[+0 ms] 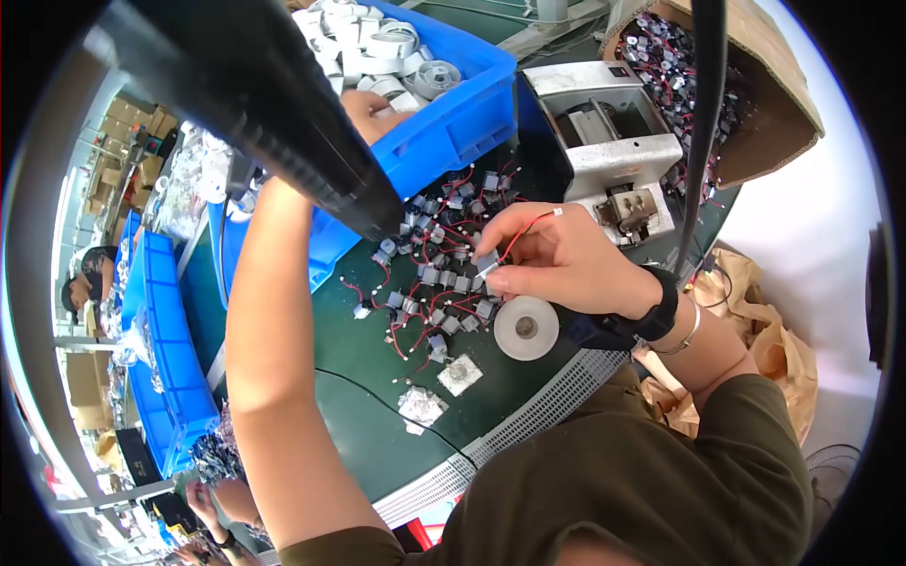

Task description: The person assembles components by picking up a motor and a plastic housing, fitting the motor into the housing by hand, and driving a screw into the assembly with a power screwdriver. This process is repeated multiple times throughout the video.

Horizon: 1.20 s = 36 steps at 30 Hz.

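My left hand (371, 115) reaches over the edge of a blue bin (472, 123) into white round plastic parts (389, 42). Its fingertips are partly hidden among them and behind a dark tube, so its grip does not show. Between thumb and fingers, my right hand (557, 259) pinches a small motor (487, 263) with red and black wires that end in a white connector. Many similar small motors with wires (444, 276) lie loose on the green table under and left of that hand. Just below it sits a white disc (526, 328) with a hole in the middle.
A dark tube (274, 113) crosses above the table. At the back right stand a metal press-like fixture (613, 141) and a cardboard box (783, 123) full of small motors. Brown paper (788, 363) lies at the right. Another blue bin (175, 368) and a co-worker's hand (201, 500) are at the left.
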### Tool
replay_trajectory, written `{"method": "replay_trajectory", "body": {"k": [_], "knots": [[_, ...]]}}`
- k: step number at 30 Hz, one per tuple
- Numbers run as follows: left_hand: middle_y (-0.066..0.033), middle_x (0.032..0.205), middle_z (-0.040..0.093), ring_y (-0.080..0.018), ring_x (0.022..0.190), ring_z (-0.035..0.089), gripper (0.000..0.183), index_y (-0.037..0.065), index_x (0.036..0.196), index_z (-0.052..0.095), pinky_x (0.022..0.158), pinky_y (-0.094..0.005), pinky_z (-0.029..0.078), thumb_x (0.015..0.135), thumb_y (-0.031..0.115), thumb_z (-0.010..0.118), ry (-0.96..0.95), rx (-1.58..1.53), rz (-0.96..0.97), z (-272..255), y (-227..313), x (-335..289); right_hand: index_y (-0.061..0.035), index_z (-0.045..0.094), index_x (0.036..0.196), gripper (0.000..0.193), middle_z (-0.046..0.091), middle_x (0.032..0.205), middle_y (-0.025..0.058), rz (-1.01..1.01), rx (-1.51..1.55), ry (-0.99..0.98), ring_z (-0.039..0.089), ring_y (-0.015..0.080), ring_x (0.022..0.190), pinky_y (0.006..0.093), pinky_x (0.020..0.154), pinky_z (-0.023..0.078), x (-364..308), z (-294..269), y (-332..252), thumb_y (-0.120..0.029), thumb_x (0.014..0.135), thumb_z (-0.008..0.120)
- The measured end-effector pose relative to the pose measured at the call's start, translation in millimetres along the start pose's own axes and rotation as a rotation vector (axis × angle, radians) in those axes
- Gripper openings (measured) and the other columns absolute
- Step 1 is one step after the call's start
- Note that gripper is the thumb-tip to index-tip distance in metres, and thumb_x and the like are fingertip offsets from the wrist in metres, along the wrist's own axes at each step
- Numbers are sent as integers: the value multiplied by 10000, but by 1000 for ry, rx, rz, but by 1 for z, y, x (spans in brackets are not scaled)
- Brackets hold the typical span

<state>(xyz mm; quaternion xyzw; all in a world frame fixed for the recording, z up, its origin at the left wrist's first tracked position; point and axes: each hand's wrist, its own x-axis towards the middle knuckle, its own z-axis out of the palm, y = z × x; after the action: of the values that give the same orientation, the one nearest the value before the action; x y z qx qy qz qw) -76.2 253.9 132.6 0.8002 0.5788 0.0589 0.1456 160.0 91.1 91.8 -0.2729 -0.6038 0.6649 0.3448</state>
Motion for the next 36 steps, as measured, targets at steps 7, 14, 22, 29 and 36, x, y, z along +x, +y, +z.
{"method": "replay_trajectory", "body": {"k": [7, 14, 22, 29, 36], "knots": [[-152, 1031, 621, -217, 958, 577, 532, -58, 1182, 515, 861, -306, 436, 794, 262, 687, 383, -150, 202, 9, -86, -12, 1, 538, 1032, 255, 580, 934, 53, -85, 121, 40, 590, 96, 820, 230, 719, 503, -13, -3, 10, 21, 797, 634], [-110, 1034, 601, -172, 982, 578, 515, -9, 1101, 541, 844, -296, 467, 744, 302, 745, 601, -684, 15, 0, -5, -161, 20, 547, 1019, 250, 587, 965, 70, -174, 3, 167, 601, 120, 820, 246, 706, 516, -32, -10, 1, 29, 785, 633], [-128, 1118, 586, -224, 1029, 570, 696, 6, 1157, 522, 889, -334, 450, 554, 111, 852, 409, -1021, 212, 158, 107, -201, 30, 548, 1058, 283, 563, 1052, 62, -247, -108, 102, 571, 111, 880, 246, 796, 482, -41, -5, 1, 41, 787, 629], [-148, 1062, 607, -294, 971, 586, 630, 3, 1092, 561, 845, -369, 464, 554, 157, 850, 537, -634, 238, 175, 107, -201, -8, 571, 1041, 275, 581, 965, 57, -187, -478, 17, 583, 142, 854, 255, 737, 504, -56, -8, 19, 19, 777, 643], [-138, 1028, 547, -324, 956, 513, 748, 7, 1108, 501, 822, -418, 425, 495, 218, 874, 620, -508, 233, 169, 117, -200, -21, 593, 951, 242, 596, 900, 70, -301, -812, -21, 591, 185, 773, 284, 685, 490, -52, 3, 15, -25, 723, 672]]}}
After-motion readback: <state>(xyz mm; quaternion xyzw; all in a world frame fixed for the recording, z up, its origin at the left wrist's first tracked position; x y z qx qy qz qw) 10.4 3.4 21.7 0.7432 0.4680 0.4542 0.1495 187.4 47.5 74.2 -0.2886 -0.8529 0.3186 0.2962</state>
